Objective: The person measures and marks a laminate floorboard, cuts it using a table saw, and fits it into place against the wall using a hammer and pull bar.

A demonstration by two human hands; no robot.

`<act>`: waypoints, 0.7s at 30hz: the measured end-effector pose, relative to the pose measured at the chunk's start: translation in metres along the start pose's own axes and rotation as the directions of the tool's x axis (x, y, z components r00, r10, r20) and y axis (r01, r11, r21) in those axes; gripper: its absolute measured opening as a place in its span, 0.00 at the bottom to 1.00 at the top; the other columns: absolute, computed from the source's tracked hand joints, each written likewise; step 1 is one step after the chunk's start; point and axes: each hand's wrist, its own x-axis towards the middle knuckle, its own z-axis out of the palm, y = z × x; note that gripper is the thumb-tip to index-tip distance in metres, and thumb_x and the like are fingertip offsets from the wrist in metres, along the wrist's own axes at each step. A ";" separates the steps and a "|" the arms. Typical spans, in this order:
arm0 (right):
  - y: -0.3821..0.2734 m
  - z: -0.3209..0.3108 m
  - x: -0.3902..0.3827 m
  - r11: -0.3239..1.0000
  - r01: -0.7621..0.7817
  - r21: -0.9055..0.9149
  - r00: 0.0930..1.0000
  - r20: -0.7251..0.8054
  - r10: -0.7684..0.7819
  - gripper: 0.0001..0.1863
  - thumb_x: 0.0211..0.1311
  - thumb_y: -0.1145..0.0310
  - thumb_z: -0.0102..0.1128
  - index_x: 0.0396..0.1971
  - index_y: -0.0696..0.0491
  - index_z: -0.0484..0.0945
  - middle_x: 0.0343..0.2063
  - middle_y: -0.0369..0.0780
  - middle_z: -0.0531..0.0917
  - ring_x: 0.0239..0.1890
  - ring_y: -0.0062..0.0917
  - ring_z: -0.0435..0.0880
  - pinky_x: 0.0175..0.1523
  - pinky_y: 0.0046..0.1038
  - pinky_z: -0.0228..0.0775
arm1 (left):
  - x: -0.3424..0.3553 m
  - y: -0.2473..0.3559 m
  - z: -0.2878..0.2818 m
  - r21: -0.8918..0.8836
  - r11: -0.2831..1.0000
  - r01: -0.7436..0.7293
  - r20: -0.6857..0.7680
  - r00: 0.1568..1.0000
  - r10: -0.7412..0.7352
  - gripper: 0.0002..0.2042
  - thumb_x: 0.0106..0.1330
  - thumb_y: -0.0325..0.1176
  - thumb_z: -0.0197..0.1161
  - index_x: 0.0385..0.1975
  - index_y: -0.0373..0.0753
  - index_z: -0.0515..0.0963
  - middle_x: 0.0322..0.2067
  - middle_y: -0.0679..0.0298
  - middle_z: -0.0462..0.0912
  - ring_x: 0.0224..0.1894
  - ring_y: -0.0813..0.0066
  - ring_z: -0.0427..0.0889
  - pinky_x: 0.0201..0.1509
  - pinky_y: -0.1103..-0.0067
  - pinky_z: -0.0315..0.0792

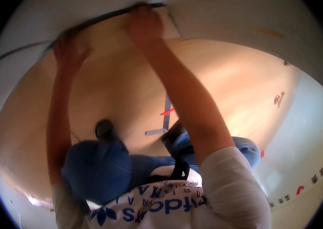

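Note:
Both my arms reach forward over a broad tan board to a dark strip along its far edge. My left hand lies at the strip's left part, fingers stretched toward it and thumb spread, with nothing seen in it. Farther right, my right hand is closed at the strip. Blur hides its fingertips, so what it grips cannot be made out. Between my knees and right forearm a metal try square rests on the board. A red pencil-like stick lies across it, partly behind my forearm.
A pale wall or panel rises beyond the board's far edge. My shoe and bent knees are on the near side. Pale floor curves along the right, with dark and red printed marks at lower right.

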 end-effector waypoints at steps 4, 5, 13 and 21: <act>0.017 -0.008 0.006 0.996 0.090 0.020 0.996 0.013 -0.090 0.23 0.61 0.50 0.67 0.50 0.49 0.82 0.53 0.42 0.82 0.57 0.35 0.81 0.59 0.38 0.78 | 0.010 -0.017 0.007 0.014 0.991 -0.136 -0.059 0.989 0.136 0.39 0.57 0.51 0.74 0.67 0.39 0.70 0.62 0.48 0.73 0.65 0.45 0.70 0.72 0.56 0.64; 0.018 -0.009 0.007 0.993 0.112 0.027 0.993 0.021 -0.113 0.22 0.62 0.51 0.65 0.51 0.49 0.82 0.53 0.42 0.81 0.57 0.36 0.81 0.59 0.38 0.78 | 0.014 -0.008 0.000 -0.034 0.994 -0.099 0.015 0.995 0.100 0.39 0.58 0.50 0.74 0.68 0.39 0.70 0.62 0.50 0.73 0.66 0.47 0.70 0.71 0.58 0.65; 0.021 -0.009 0.010 0.982 0.164 0.098 0.986 -0.007 -0.164 0.20 0.66 0.58 0.62 0.54 0.51 0.81 0.55 0.44 0.81 0.59 0.40 0.79 0.60 0.40 0.78 | 0.009 -0.007 -0.023 -0.075 0.997 -0.027 0.029 0.999 0.030 0.38 0.57 0.48 0.74 0.66 0.36 0.71 0.62 0.53 0.73 0.65 0.51 0.70 0.70 0.61 0.67; 0.041 0.000 0.015 0.924 0.373 0.085 0.925 -0.111 -0.363 0.20 0.69 0.70 0.55 0.59 0.54 0.79 0.58 0.49 0.80 0.59 0.45 0.79 0.62 0.42 0.75 | 0.017 -0.005 0.003 0.023 1.000 -0.018 -0.026 0.999 0.018 0.36 0.58 0.53 0.71 0.63 0.39 0.74 0.57 0.55 0.75 0.63 0.54 0.70 0.71 0.59 0.63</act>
